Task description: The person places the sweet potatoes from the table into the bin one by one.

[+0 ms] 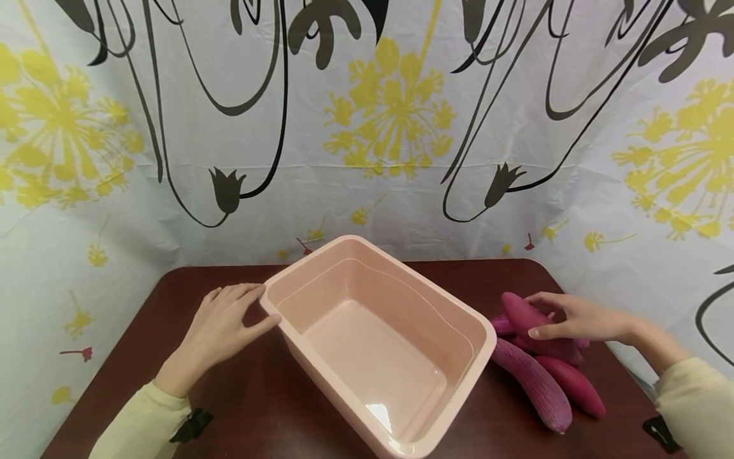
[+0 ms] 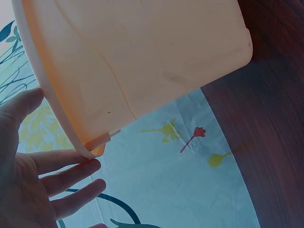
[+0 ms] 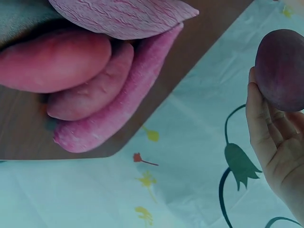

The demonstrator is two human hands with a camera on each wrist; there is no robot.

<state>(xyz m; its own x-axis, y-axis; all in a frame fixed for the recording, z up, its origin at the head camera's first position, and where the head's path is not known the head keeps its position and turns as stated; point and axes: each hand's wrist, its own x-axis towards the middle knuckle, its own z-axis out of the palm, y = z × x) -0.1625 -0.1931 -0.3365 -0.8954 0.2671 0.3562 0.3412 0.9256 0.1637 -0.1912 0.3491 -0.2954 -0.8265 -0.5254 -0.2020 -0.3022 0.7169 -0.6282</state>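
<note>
A pale pink plastic basin stands at an angle in the middle of the table, with nothing inside. My left hand is at its left corner, thumb and index fingertips touching the rim, the other fingers loosely extended. On the right, my right hand holds a smooth magenta sweet potato between thumb and fingers, over a small pile. That pile includes another sweet potato and a long, curved, striped purple vegetable. In the right wrist view, the held sweet potato appears end-on beside the palm.
The dark reddish-brown table has rounded far corners. Behind it and along both sides hangs a white sheet printed with yellow flowers and dark stems. The basin's right corner comes close to the pile.
</note>
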